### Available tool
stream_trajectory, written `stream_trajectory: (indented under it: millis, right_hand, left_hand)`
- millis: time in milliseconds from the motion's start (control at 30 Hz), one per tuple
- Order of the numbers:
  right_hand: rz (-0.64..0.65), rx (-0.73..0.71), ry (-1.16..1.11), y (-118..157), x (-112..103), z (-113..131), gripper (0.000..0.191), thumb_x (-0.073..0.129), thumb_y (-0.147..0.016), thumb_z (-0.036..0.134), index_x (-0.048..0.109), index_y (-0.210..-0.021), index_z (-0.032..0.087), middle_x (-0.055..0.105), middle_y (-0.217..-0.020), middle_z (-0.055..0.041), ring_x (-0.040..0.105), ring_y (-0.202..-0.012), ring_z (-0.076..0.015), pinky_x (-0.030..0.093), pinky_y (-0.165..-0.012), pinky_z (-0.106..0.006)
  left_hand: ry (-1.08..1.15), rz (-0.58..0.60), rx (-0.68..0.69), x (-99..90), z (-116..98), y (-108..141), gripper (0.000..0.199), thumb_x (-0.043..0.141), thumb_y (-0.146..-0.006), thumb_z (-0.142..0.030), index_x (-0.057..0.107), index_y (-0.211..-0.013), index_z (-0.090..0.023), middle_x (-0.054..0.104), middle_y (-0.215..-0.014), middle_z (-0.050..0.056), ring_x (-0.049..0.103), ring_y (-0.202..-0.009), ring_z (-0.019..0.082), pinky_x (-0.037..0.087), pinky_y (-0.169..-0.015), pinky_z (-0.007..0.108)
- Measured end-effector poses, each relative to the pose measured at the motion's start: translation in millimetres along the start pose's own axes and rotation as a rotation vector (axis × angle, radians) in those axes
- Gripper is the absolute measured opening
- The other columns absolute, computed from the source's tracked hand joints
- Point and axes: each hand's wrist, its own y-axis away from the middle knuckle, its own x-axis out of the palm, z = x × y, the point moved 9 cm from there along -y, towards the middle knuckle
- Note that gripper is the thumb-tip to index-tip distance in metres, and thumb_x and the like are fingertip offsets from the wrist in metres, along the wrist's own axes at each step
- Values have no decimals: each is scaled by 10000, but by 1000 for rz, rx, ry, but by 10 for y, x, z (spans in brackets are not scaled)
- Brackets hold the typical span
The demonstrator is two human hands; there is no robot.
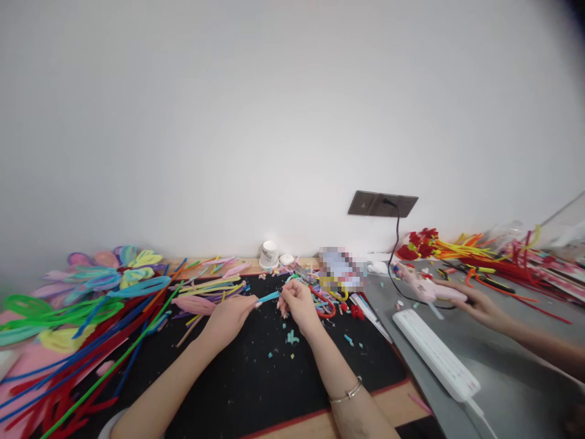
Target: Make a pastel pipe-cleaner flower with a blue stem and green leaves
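Note:
A short light-blue fuzzy strip (268,297) stretches between my two hands above the black mat. My left hand (238,310) is closed on its left end. The fingers of my right hand (294,300) pinch its right end, partly hiding it; a bracelet circles that wrist. On the black mat (228,378) below lie a teal fuzzy piece (292,336) and several small clippings. Bundles of pink, yellow and purple fuzzy stems (196,305) rest just left of my hands.
Fuzzy flowers and stems (123,274) cover the left side. A paper cup (269,252) stands by the wall. On the grey table at the right, a white power strip (436,353) lies near another person's hand (475,302) holding a pink glue gun (425,288).

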Motion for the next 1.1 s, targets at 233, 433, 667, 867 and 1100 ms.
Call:
stream_trajectory:
  millis: [233,433,667,867,1100]
  right_hand:
    - [-36,-32,-54,-12,-55,83,162,583,-724,297,466,-706,187,570,-457,53,417,-305,-62,308,-310,-159]
    - [99,71,-241,43,109,80,248,652,-697,369,528,-795,178,531,-469,66,400,-334,-57,304,-330,-163]
    - [177,35,-35,77,221,46,221,644,-712,374,599,-718,158,573,-523,35,421,-371,-59,311,-357,-170]
    - [171,16,13,50,204,28,187,634,-722,346,611,-743,161,567,-505,37,420,-369,-61,306,-351,-165]
    - [73,-42,101,17,88,31,224,577,-745,298,496,-576,174,544,-468,43,400,-328,-56,310,-328,-171]
  left_hand:
    - [223,63,-37,8,-117,21,360,259,-927,-373,550,-795,-208,608,-757,8,550,-728,177,383,-690,284]
    - [398,83,-26,20,-194,38,374,215,-938,-362,518,-790,-199,559,-752,-10,525,-736,158,383,-714,274]
    - [398,61,-17,29,-222,41,339,256,-930,-361,487,-747,-192,549,-748,1,508,-716,158,387,-688,273]
    - [446,82,2,80,-220,27,317,307,-913,-308,550,-758,-177,565,-670,-7,531,-601,127,404,-630,244]
    - [415,-28,-56,44,-97,2,318,343,-893,-314,580,-739,-167,574,-616,-11,492,-491,111,387,-562,241]
